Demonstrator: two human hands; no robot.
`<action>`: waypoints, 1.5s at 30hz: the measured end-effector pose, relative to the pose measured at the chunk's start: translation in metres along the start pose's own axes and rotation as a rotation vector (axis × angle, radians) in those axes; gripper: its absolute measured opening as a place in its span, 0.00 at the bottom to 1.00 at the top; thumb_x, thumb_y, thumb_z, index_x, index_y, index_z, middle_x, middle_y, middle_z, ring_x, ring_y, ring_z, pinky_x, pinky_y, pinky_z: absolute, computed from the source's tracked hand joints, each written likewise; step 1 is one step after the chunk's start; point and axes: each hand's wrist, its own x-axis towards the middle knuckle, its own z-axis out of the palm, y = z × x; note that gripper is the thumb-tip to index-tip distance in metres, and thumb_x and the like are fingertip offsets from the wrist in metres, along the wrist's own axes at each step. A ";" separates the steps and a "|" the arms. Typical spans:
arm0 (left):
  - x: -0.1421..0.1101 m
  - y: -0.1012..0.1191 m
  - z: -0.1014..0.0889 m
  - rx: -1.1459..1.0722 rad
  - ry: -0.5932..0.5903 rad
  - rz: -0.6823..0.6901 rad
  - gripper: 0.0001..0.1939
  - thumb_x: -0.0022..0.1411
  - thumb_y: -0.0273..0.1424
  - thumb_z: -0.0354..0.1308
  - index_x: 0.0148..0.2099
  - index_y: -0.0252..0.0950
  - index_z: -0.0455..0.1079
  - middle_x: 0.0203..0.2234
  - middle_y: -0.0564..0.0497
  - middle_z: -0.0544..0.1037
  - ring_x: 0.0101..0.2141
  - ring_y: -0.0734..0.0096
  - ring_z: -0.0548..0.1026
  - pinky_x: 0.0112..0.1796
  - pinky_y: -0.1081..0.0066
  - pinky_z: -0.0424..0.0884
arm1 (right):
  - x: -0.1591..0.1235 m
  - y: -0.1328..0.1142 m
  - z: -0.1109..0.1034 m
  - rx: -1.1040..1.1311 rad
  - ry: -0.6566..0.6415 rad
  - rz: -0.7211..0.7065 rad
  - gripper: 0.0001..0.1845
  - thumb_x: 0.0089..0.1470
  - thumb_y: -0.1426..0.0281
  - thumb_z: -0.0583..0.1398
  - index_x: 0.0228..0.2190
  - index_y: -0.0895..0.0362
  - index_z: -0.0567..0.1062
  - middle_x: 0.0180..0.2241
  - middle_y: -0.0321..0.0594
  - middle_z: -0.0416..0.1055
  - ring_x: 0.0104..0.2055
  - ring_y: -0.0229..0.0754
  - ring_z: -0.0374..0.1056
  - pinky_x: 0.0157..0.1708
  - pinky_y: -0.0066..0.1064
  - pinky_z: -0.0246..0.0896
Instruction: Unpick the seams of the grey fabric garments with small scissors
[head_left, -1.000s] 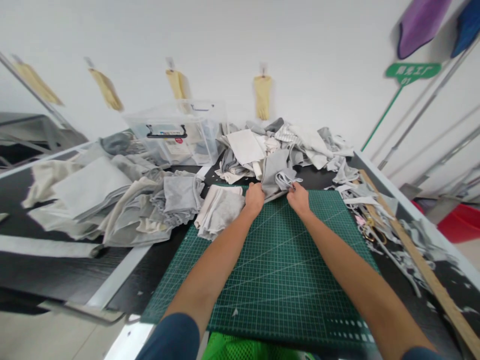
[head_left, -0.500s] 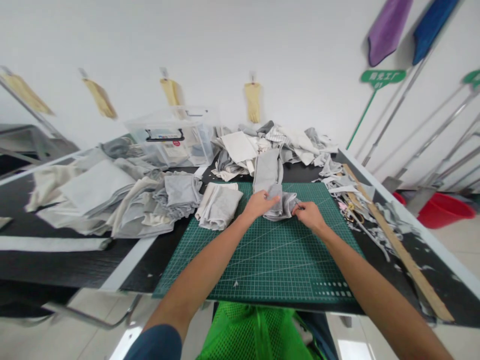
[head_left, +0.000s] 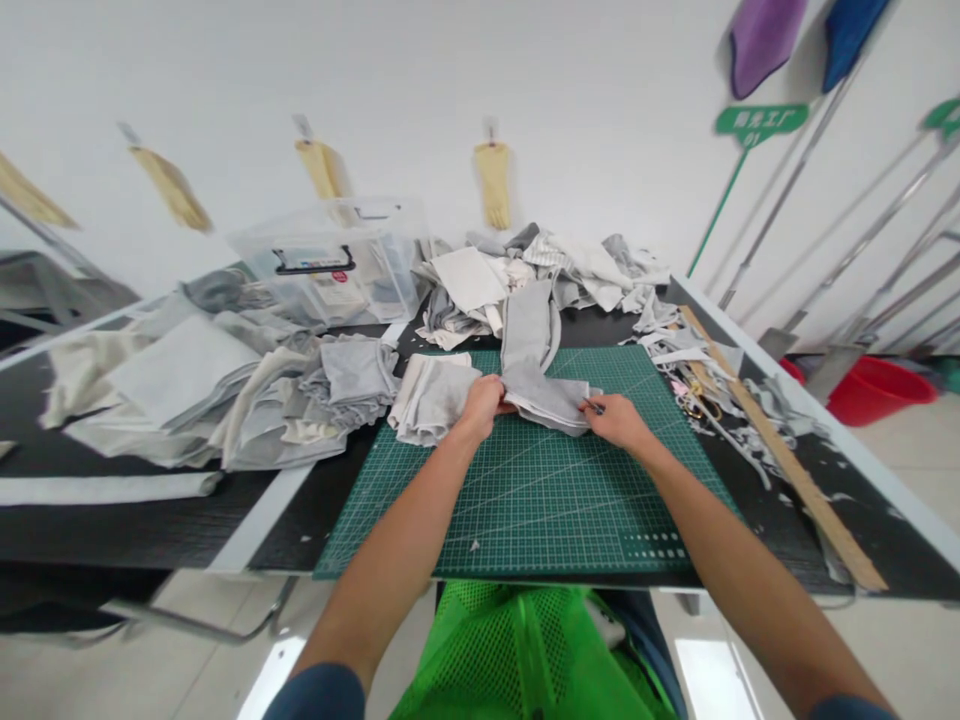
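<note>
Your grey cloth [head_left: 551, 402] lies on the green mat [head_left: 555, 505], directly between your two hands, near the mat's far edge. Its long axis runs across you, left to right, and its near edge slants a little toward you at the right. Neither hand has to reach for it: your left hand [head_left: 482, 402] is at its left end, your right hand [head_left: 615, 420] at its right end, so the whole piece is spanned from end to end.

Your left fingers are curled close together with the cloth's corner pinched in them. Your right fingers are also closed, on the cloth's right end, and a small dark thing [head_left: 596, 406] shows among them; you can't tell from here what it is.

The relation to watch is the crossing: a long grey strip [head_left: 527, 325] runs straight away from you, from the cloth's left half toward the far pile [head_left: 469, 280], roughly square to the cloth's own axis. Your left hand is the nearer one to that crossing. Whether the strip and the cloth are one piece, you cannot tell.

Just left of your left hand sits the folded stack [head_left: 435, 397]; it is unclear whether the hand touches it. The scraps [head_left: 694, 405] lie on the table [head_left: 142, 535], right of the mat and apart from your right hand.
</note>
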 end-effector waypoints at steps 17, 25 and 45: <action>-0.031 0.028 0.001 0.650 -0.317 0.727 0.24 0.50 0.17 0.52 0.44 0.40 0.80 0.53 0.50 0.79 0.60 0.60 0.69 0.65 0.57 0.59 | -0.019 -0.015 -0.031 0.100 -0.321 -0.476 0.13 0.52 0.70 0.66 0.41 0.54 0.84 0.40 0.40 0.80 0.43 0.43 0.72 0.48 0.31 0.63; -0.045 0.021 0.022 0.734 -0.567 0.761 0.10 0.63 0.31 0.57 0.40 0.39 0.81 0.41 0.47 0.82 0.46 0.61 0.76 0.54 0.65 0.68 | -0.010 -0.003 -0.015 0.004 -0.146 -0.288 0.09 0.58 0.71 0.60 0.35 0.57 0.81 0.36 0.41 0.80 0.39 0.42 0.71 0.43 0.29 0.62; -0.030 0.009 0.023 0.342 -0.353 0.500 0.07 0.66 0.28 0.53 0.35 0.37 0.70 0.27 0.52 0.73 0.30 0.68 0.70 0.35 0.70 0.64 | -0.006 0.002 -0.017 -0.083 0.011 -0.109 0.19 0.61 0.59 0.58 0.26 0.58 0.77 0.25 0.39 0.76 0.29 0.41 0.67 0.31 0.29 0.54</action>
